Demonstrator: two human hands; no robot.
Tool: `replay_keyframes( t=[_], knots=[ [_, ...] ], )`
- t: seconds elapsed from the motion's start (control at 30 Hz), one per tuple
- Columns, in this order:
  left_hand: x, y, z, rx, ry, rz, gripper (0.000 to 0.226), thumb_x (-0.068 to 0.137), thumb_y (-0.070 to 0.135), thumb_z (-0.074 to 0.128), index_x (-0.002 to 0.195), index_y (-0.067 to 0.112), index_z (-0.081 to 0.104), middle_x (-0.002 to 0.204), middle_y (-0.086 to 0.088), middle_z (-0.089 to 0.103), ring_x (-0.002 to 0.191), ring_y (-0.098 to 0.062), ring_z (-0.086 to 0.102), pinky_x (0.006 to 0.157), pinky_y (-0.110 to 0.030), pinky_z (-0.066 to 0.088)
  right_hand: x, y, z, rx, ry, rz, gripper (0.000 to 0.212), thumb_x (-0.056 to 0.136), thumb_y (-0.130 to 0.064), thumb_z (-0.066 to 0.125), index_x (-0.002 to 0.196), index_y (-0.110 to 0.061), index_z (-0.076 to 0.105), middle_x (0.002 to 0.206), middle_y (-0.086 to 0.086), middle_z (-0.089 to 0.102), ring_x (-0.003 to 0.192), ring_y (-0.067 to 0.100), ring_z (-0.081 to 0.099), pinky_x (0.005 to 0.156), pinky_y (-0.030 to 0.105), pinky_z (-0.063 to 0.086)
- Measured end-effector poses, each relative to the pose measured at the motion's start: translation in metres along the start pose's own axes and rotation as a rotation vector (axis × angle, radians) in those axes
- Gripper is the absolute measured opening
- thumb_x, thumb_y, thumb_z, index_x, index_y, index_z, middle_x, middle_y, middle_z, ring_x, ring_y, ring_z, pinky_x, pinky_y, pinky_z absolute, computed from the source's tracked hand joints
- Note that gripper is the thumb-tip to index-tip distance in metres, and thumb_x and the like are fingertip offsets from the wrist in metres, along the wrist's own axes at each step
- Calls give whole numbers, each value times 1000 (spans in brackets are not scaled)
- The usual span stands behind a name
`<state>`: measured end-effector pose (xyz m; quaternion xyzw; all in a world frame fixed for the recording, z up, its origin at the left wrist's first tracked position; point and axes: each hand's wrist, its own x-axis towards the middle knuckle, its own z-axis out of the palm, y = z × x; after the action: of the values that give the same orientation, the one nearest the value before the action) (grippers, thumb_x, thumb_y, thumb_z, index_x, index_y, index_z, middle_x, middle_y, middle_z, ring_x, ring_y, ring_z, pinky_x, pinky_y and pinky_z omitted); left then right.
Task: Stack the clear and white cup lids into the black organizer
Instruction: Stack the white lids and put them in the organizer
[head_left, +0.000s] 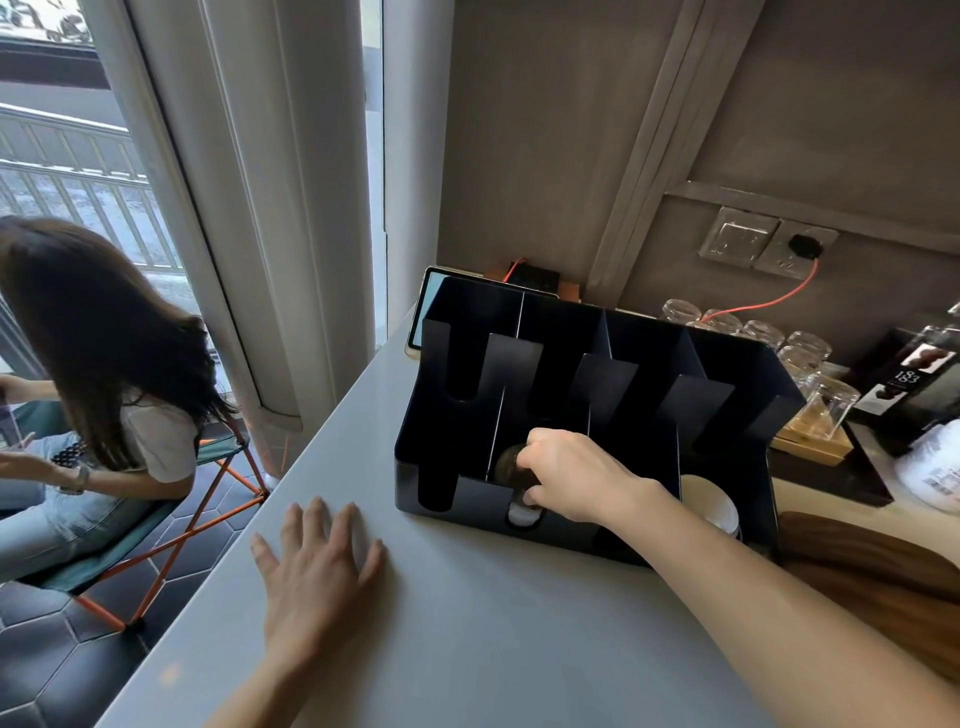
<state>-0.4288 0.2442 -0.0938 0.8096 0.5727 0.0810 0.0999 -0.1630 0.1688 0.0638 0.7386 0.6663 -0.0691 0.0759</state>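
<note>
The grey counter carries the black organizer, a divided box with slotted front walls, set toward its far right side. The left hand lies flat and open on the counter, fingers spread, holding nothing. The right hand reaches into a front compartment, fingers closed around a clear lid, above white lids visible through the slot.

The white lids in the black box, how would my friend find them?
Look at the black organizer on the grey counter. The right hand reaches into its second front slot from the left. Below that hand, the white lids show through the front cutout, the only pale thing in that dark slot.
</note>
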Motion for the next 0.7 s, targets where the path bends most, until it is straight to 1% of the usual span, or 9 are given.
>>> replay_keyframes(
  t=[0.1,0.2,0.23,0.33,0.43,0.57,0.7],
  knots=[
    [0,0,0,3,3,1,76,83,67,22,141,27,51,153,-12,45,150,-36,26,118,-66,10,-2,0,-1,24,7,5,25,89,-29,71,102,-8,67,107,5,56,95,27,59,80,42,55],
    [-1,0,0,2,4,5,74,83,67,23,139,27,51,152,-11,46,149,-35,26,117,-66,12,-4,-3,-1,37,14,-1,22,83,-28,73,90,-10,64,98,4,53,86,27,56,72,41,53],
    [-1,0,0,2,2,3,74,83,67,23,139,27,51,152,-11,46,149,-35,26,117,-66,11,-5,-4,-1,37,9,-1,23,81,-29,74,89,-10,63,96,4,53,85,27,56,70,41,53],
    [-1,0,0,-5,16,8,72,84,66,25,137,27,53,150,-12,47,148,-37,28,117,-66,11,-6,-7,0,44,1,2,34,75,-37,78,94,-13,64,94,1,50,86,24,55,66,39,52],
    [-1,0,1,-4,8,3,74,84,67,23,139,27,51,152,-11,46,149,-36,27,118,-66,11,-6,-7,2,50,12,5,39,74,-40,80,99,-14,63,95,0,47,88,22,51,66,37,51],
    [-2,0,0,-11,13,2,75,84,67,22,140,27,51,152,-12,46,149,-36,26,118,-65,11,-4,-7,4,65,30,25,37,73,-38,80,95,-14,62,94,0,43,88,20,44,67,37,49],
    [-2,1,-2,-2,7,2,76,83,67,21,140,27,51,152,-12,45,149,-36,26,118,-65,10,-4,-7,4,55,24,29,34,76,-34,79,98,-12,64,95,1,46,87,20,43,68,38,50]
  ],
)
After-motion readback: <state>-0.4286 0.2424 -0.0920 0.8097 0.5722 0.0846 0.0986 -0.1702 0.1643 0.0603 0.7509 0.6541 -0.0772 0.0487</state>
